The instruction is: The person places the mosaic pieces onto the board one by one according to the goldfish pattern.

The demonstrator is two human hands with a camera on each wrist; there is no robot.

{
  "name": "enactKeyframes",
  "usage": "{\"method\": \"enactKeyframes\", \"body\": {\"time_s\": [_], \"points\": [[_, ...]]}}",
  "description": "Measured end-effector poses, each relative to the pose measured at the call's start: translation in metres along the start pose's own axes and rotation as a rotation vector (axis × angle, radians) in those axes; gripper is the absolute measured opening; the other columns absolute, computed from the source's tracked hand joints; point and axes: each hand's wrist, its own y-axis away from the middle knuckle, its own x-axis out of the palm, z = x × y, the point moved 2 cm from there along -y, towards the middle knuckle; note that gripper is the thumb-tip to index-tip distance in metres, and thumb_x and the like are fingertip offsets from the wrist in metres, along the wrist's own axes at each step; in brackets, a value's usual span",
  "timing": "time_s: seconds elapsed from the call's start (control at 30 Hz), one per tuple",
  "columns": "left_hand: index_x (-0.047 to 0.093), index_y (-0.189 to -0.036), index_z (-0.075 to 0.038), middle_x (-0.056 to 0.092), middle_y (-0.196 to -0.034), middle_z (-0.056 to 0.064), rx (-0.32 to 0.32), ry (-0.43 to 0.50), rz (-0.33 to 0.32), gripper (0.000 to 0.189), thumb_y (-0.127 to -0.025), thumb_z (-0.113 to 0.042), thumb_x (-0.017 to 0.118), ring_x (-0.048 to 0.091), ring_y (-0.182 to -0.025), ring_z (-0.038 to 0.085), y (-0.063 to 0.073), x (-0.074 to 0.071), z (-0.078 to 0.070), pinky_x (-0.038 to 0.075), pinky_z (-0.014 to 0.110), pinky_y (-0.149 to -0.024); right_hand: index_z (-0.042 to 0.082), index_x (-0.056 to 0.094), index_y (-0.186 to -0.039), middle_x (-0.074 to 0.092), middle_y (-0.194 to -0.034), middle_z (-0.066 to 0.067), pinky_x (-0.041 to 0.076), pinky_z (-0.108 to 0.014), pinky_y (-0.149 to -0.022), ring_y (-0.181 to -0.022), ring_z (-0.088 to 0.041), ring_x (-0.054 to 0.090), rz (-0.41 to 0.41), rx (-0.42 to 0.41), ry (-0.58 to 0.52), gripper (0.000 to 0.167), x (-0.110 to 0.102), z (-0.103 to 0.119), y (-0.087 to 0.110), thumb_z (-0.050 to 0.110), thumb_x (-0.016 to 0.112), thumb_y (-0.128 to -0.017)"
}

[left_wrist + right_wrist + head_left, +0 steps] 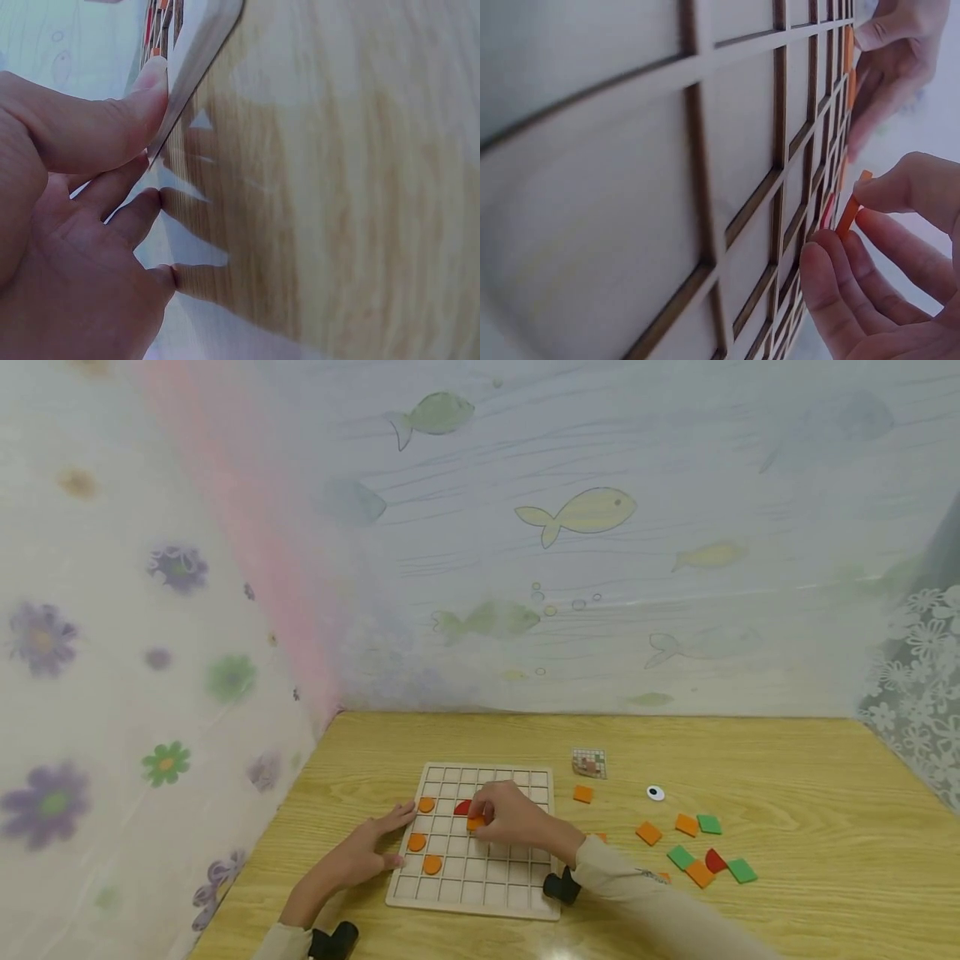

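Observation:
A light wooden grid board (471, 890) lies on the table. Orange discs sit in cells on its left side: an upper disc (426, 805), a middle one (417, 842) and a lower one (432, 865). Over the middle of the board, my right hand (517, 817) pinches an orange square tile (849, 216) between thumb and fingers, tilted on edge close over the grid. Just beside it is a red curved-edge tile (462, 808), partly covered by the hand. My left hand (356, 853) rests spread at the board's left edge, its thumb (146, 101) touching the rim.
Right of the board lie loose orange tiles (648, 833), green tiles (742, 871), a red tile (716, 860) and a black-and-white eye piece (656, 793). A small pattern card (588, 763) is behind them. Fish-printed curtain (600, 652) hangs along the table's back edge.

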Motion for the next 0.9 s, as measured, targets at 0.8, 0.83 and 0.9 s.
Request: {"method": "enactKeyframes", "body": {"time_s": [0.8,0.83,0.9], "points": [[0.037,-0.144,0.001,0.025,-0.152,0.016,0.019,-0.007,-0.025,0.066,-0.085,-0.007,0.068,0.017,-0.139,0.04,0.001,0.001,-0.004,0.007,0.064,-0.108,0.006,0.074,-0.084,0.057,-0.078,-0.001,0.043,-0.015,-0.06,-0.069,-0.007,0.047,0.038,-0.056,0.213,0.007,0.019,0.011,-0.016,0.003,0.068,-0.084],[0.037,-0.143,0.002,0.025,-0.152,0.017,0.021,-0.009,-0.027,0.067,-0.085,-0.006,0.068,0.017,-0.139,0.04,0.001,0.001,-0.004,0.009,0.063,-0.108,0.007,0.073,-0.084,0.057,-0.078,-0.001,0.042,-0.015,-0.061,-0.069,-0.007,0.047,0.038,-0.053,0.22,0.007,0.019,0.012,-0.016,0.003,0.068,-0.085],[0.038,-0.143,0.002,0.025,-0.152,0.017,0.021,-0.008,-0.028,0.067,-0.084,-0.006,0.068,0.016,-0.139,0.04,0.001,0.0,-0.004,0.013,0.061,-0.108,0.007,0.073,-0.083,0.057,-0.079,0.0,0.043,-0.016,-0.062,-0.07,-0.007,0.047,0.041,-0.043,0.229,0.008,0.02,0.013,-0.016,0.003,0.067,-0.086]]}}
